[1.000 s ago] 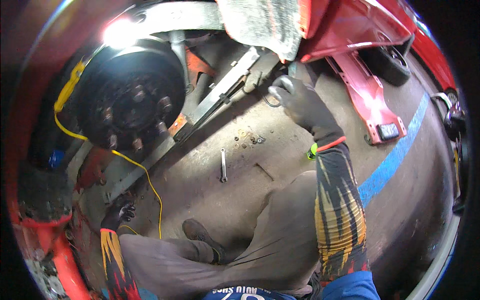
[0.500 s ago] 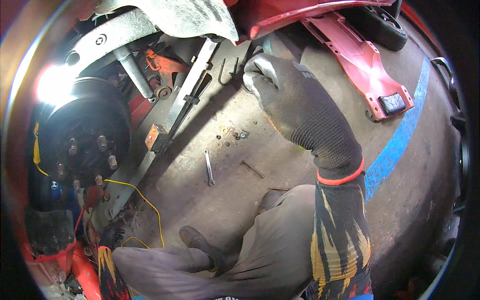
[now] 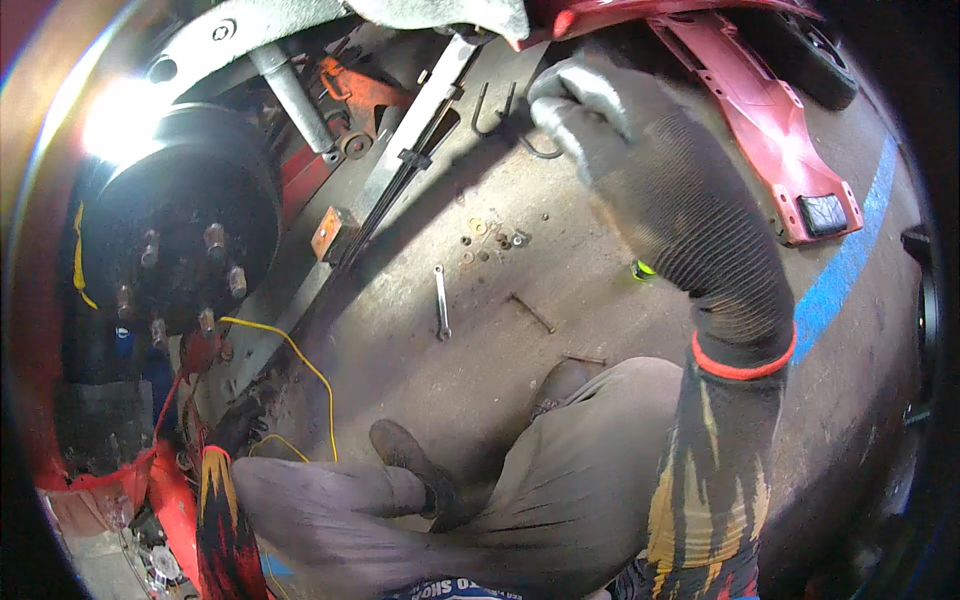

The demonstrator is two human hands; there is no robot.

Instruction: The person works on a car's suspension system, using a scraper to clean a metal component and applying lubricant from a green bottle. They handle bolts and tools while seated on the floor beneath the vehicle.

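Note:
My right hand (image 3: 635,145), in a dark knit glove with grey-coated fingers, is raised ahead with its fingers curled into a fist. A thin dark curved piece shows beside the fingertips; whether they grip it cannot be made out. Just left of that hand, U-bolts (image 3: 481,112) lie on the floor. My left hand (image 3: 238,425), also gloved, is low on the left below a black brake drum (image 3: 180,220) with several studs. Its fingers blend into the shadow. A wrench (image 3: 442,303), a bolt (image 3: 532,313) and several nuts and washers (image 3: 490,240) lie between my hands.
A leaf spring (image 3: 400,172) stretches diagonally past a wooden block (image 3: 335,235). Beyond stand a shock absorber (image 3: 293,100) and an orange jack (image 3: 350,90). A red metal frame (image 3: 760,120) and a tyre (image 3: 810,60) lie far right. A yellow cord (image 3: 325,385) crosses the floor near my leg.
The view has swung, so the floor items and drum appear farther right and higher. My right hand stays raised and curled near the U-bolts; my left remains low by the drum.

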